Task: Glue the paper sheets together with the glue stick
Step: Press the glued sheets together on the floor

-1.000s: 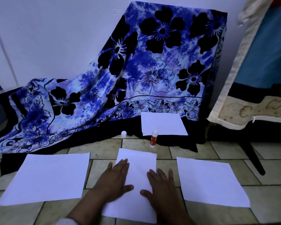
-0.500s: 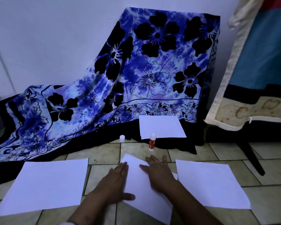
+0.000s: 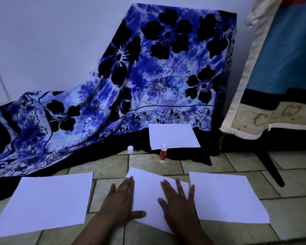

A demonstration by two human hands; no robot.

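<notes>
My view, head camera, looking down at a tiled floor (image 3: 104, 162).

Both hands are flat on the middle sheet (image 3: 147, 190). It lies skewed, one corner pointing away from me.
- Left hand (image 3: 121, 202): fingers straight and close together, along the sheet's left edge. The thumb is stretched out onto the paper.
- Right hand (image 3: 178, 204): fingers straight and fanned apart, palm down on the sheet's right half. It grips nothing.

The skewed sheet's right corner meets the left edge of the right sheet (image 3: 226, 197). I cannot tell whether they overlap. The left sheet (image 3: 42, 202) lies well apart, square on the tiles.

Glue stick (image 3: 163, 152): upright and uncapped, with a red label. It stands beyond the middle sheet, just in front of a far sheet (image 3: 173, 136) that rests on the dark hem of the cloth. Neither hand touches it. Its white cap (image 3: 130, 149) stands to the left, apart from the stick.

A blue floral cloth (image 3: 148, 76) is draped behind against the wall.
</notes>
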